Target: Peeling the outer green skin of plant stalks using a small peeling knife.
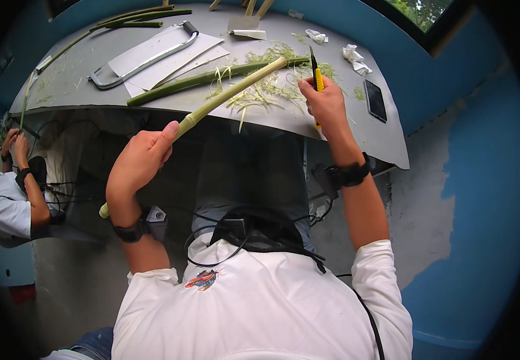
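My left hand [143,153] is closed round a pale, peeled bamboo stick [230,93]. The stick slants up to the right over the table's front edge, and its lower end shows beside my left wrist. In my right hand [326,105] is a yellow utility knife [318,81], its dark blade pointing away from me, just right of the stick's far tip. Beneath the stick, a green unpeeled bamboo pole [176,90] lies on the table. Curly green and whitish shavings [272,90] are heaped round it.
On the grey table [356,132] lie a hacksaw [146,63] over white paper sheets [179,60], a phone [375,100] and crumpled tissues [356,59]. More green stalks [134,19] lie at the far left. Another person [17,198] works at the left with a thin stalk.
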A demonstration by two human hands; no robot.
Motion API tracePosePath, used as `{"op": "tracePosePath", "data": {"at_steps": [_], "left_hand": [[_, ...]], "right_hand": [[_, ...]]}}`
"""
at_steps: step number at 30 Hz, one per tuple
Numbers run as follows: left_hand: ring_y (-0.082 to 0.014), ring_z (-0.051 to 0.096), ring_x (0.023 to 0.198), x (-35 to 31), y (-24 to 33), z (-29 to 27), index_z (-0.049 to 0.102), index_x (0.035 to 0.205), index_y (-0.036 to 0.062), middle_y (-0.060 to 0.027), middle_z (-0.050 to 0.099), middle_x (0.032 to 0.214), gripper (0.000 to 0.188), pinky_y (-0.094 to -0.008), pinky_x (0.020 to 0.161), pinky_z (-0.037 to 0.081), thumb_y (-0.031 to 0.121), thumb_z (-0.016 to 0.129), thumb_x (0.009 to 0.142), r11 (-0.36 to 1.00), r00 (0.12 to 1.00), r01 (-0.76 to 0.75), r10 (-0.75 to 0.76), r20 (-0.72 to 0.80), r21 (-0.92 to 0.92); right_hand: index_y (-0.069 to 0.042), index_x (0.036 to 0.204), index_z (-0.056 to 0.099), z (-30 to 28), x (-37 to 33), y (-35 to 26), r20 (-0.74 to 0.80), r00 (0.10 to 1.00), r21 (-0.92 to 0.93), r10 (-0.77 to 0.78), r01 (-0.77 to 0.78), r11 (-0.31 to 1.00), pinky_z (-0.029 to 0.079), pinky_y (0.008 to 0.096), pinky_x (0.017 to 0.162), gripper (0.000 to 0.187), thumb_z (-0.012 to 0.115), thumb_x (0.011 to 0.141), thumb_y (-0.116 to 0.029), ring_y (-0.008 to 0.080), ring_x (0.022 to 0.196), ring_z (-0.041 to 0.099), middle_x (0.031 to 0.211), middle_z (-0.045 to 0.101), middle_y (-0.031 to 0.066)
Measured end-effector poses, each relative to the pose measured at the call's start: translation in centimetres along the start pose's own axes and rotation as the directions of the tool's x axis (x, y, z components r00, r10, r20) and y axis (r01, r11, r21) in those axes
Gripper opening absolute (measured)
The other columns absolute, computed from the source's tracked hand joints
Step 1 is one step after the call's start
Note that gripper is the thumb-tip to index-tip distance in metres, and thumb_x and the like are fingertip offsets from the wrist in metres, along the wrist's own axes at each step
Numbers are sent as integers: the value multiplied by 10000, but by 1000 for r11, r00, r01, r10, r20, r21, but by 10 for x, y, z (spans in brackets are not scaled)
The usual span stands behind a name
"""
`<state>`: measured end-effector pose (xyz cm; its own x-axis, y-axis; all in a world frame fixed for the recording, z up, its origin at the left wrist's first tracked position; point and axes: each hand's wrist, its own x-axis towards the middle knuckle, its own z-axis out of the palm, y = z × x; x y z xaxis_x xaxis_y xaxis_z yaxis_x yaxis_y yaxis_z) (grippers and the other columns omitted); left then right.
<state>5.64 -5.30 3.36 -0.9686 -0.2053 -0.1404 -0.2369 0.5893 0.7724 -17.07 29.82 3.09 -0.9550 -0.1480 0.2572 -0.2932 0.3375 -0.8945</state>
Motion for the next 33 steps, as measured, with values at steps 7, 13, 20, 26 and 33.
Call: {"op": "tracePosePath", "data": {"at_steps": [7,13,20,26,33], "left_hand": [[-107,431,551,-7,-7,-1,531,677,52,14,445,601,806,-317,540,361,695,484,1161,999,999,-24,26,31,-47],[-99,402,551,-6,3,-7,545,686,48,18,436,600,812,-308,531,346,704,481,1160,987,988,32,-7,156,-155],[-58,348,523,-1,-10,-14,537,691,71,42,399,599,796,-259,489,280,715,479,1157,957,952,79,10,304,-279],[-65,354,514,0,-6,-11,540,698,67,31,414,598,808,-263,490,294,731,467,1153,969,959,55,17,284,-241],[-70,382,529,12,-18,1,557,717,64,24,438,611,809,-264,503,320,738,455,1152,966,968,102,-40,249,-239]], "right_hand": [[5,1132,749,-7,2,-5,-33,987,-315,-156,138,939,532,362,683,280,826,1003,-231,152,710,641,810,713,49],[-40,1382,702,-7,-14,-37,347,929,373,130,-265,889,384,258,574,391,804,1010,-100,47,628,488,772,534,-51],[-44,1215,708,-16,-15,-41,531,847,619,-42,-353,702,402,262,589,205,774,1064,-166,50,629,454,786,493,-61],[-54,1161,699,-16,-13,-30,521,853,621,14,-391,679,398,260,585,160,766,1063,-161,51,626,446,789,501,-65],[-53,1137,721,-8,-24,-28,185,976,387,113,-178,905,402,256,592,199,803,1064,-219,39,663,491,759,535,-72]]}}
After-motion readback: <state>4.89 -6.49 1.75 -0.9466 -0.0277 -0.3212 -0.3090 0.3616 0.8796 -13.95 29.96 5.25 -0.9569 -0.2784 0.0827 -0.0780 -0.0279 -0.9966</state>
